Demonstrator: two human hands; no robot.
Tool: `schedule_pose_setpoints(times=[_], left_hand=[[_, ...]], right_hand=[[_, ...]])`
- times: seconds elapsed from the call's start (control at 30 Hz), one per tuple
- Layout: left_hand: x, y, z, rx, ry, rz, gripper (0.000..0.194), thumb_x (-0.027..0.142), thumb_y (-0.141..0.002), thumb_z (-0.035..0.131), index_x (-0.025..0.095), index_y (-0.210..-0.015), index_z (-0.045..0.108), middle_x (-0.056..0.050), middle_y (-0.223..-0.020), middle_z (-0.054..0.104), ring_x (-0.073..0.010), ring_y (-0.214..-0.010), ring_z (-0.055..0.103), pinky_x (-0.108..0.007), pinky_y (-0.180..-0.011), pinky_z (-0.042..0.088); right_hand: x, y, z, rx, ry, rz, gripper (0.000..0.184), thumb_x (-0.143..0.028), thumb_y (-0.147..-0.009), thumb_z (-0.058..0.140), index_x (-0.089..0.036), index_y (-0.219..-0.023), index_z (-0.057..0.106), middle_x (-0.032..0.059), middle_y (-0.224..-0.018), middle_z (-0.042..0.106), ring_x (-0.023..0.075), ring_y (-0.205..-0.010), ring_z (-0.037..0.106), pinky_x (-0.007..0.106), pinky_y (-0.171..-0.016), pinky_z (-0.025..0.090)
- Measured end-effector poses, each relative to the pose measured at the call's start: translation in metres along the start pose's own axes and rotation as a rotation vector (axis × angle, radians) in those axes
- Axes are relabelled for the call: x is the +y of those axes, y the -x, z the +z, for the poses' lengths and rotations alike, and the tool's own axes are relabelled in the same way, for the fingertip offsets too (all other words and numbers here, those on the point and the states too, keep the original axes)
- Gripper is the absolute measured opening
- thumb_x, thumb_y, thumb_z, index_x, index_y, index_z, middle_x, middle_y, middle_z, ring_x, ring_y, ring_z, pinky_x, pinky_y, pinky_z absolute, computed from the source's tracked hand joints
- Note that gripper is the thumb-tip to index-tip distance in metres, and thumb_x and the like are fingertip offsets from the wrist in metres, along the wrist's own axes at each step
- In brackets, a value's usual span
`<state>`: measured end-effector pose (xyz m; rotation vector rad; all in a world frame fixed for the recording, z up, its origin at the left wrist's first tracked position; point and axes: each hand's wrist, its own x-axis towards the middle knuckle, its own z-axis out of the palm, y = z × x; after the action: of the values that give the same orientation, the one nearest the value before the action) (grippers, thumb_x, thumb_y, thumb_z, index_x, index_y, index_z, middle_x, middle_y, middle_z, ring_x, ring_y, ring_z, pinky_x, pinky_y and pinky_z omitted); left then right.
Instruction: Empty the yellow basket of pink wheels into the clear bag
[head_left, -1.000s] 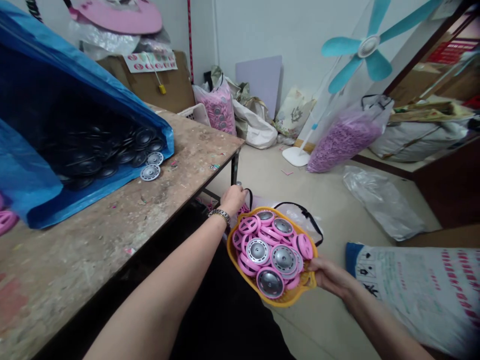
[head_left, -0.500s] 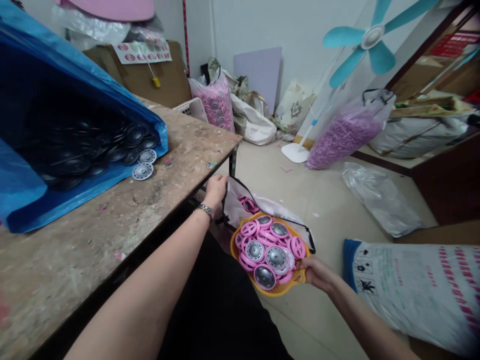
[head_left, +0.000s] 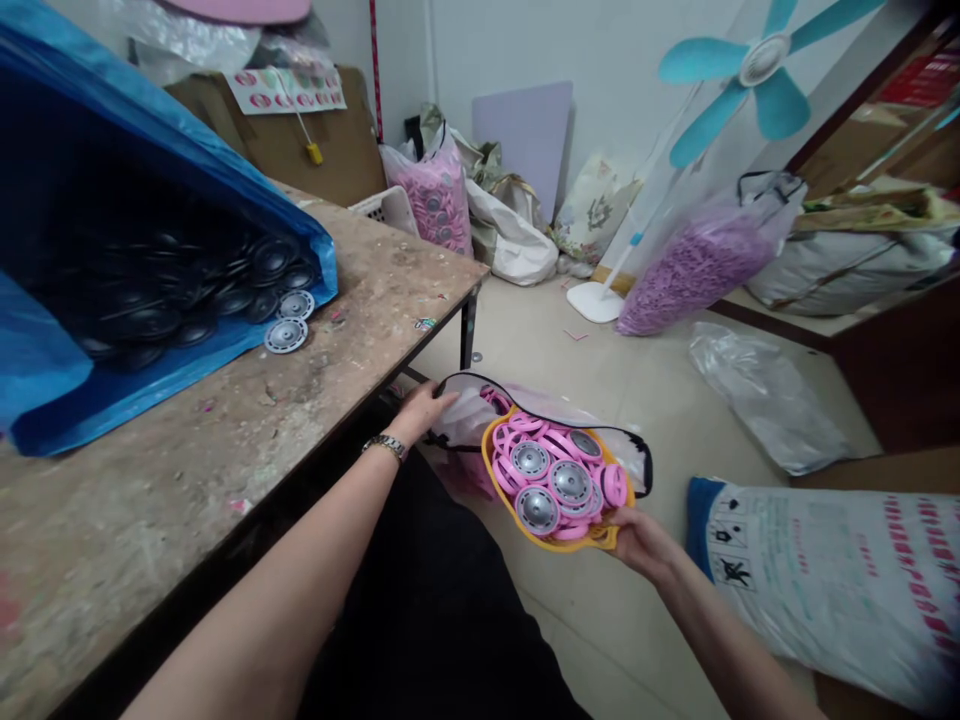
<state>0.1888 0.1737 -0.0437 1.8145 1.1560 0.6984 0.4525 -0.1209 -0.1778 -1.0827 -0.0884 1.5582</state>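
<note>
With my right hand [head_left: 637, 540] I grip the near right edge of a yellow basket [head_left: 551, 543], which tilts away from me at the mouth of a clear plastic bag [head_left: 465, 415] with black edging. Pink rings and silver-grey discs [head_left: 571, 483] fill the basket. Some pink pieces [head_left: 495, 398] show inside the bag beyond it. My left hand [head_left: 418, 412] is closed on the bag's rim at its left side, beside the table edge. A metal-band watch [head_left: 386, 444] sits on my left wrist.
A worn table [head_left: 360, 330] stands at left, bearing a blue sack [head_left: 187, 375] of dark discs. A turquoise fan [head_left: 765, 62] and a bag of purple pieces [head_left: 690, 265] stand ahead. A large white sack [head_left: 832, 570] lies at right, near a crumpled plastic bag [head_left: 765, 400].
The basket has moved slightly right and tipped further toward the bag's mouth, its pieces shifting. My left hand has moved a little left and down, and the bag's rim is spread wider.
</note>
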Motion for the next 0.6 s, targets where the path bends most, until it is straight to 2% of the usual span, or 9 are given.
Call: schedule_pose_setpoints(times=[0.1, 0.27, 0.33, 0.43, 0.53, 0.6], left_hand=[[-0.002, 0.014, 0.015, -0.095, -0.010, -0.023, 0.008, 0.019, -0.069, 0.073, 0.018, -0.067, 0.065, -0.001, -0.063, 0.064, -0.0174, -0.062, 0.056, -0.026, -0.059, 0.040], [-0.003, 0.041, 0.044, -0.192, 0.029, -0.033, 0.024, 0.015, -0.066, 0.073, 0.020, -0.051, 0.055, 0.003, -0.048, 0.049, -0.0140, -0.053, 0.046, -0.025, -0.057, 0.035], [0.000, 0.046, 0.044, -0.201, 0.089, -0.024, 0.025, 0.018, -0.066, 0.073, 0.020, -0.050, 0.054, 0.004, -0.050, 0.048, -0.0135, -0.054, 0.045, -0.025, -0.058, 0.035], [0.006, 0.044, 0.035, -0.179, 0.228, -0.001, 0.019, 0.029, -0.073, 0.068, 0.019, -0.062, 0.057, 0.003, -0.061, 0.054, -0.0136, -0.060, 0.048, -0.025, -0.059, 0.036], [0.012, 0.037, 0.027, -0.105, 0.373, 0.001, 0.021, 0.038, -0.081, 0.059, 0.019, -0.072, 0.056, 0.003, -0.067, 0.055, -0.0126, -0.062, 0.048, -0.024, -0.059, 0.038], [0.013, 0.035, 0.028, -0.079, 0.441, -0.013, 0.022, 0.040, -0.080, 0.060, 0.019, -0.073, 0.055, 0.003, -0.067, 0.055, -0.0121, -0.062, 0.049, -0.024, -0.059, 0.039]], right_hand=[[-0.004, -0.005, 0.015, 0.028, -0.018, -0.020, 0.030, -0.003, -0.058, 0.058, -0.019, -0.083, 0.066, 0.0025, -0.077, 0.074, 0.0190, -0.075, 0.071, 0.037, -0.085, 0.058], [-0.019, -0.013, 0.047, 0.229, -0.114, -0.044, 0.039, 0.000, -0.058, 0.051, -0.021, -0.089, 0.063, 0.0011, -0.074, 0.071, 0.0188, -0.071, 0.070, 0.042, -0.081, 0.061], [-0.027, -0.016, 0.054, 0.276, -0.133, -0.047, 0.041, 0.001, -0.059, 0.049, -0.021, -0.092, 0.061, 0.0013, -0.076, 0.071, 0.0186, -0.072, 0.070, 0.042, -0.080, 0.062], [-0.032, -0.023, 0.059, 0.322, -0.129, -0.032, 0.045, 0.002, -0.058, 0.048, -0.020, -0.094, 0.060, 0.0034, -0.082, 0.072, 0.0191, -0.074, 0.070, 0.040, -0.078, 0.063], [-0.025, -0.031, 0.059, 0.356, -0.094, 0.013, 0.049, 0.003, -0.054, 0.046, -0.019, -0.095, 0.059, 0.0023, -0.078, 0.070, 0.0172, -0.067, 0.068, 0.037, -0.075, 0.063], [-0.016, -0.034, 0.060, 0.366, -0.067, 0.044, 0.052, 0.003, -0.054, 0.045, -0.019, -0.098, 0.059, 0.0019, -0.077, 0.069, 0.0178, -0.067, 0.068, 0.040, -0.076, 0.063]])
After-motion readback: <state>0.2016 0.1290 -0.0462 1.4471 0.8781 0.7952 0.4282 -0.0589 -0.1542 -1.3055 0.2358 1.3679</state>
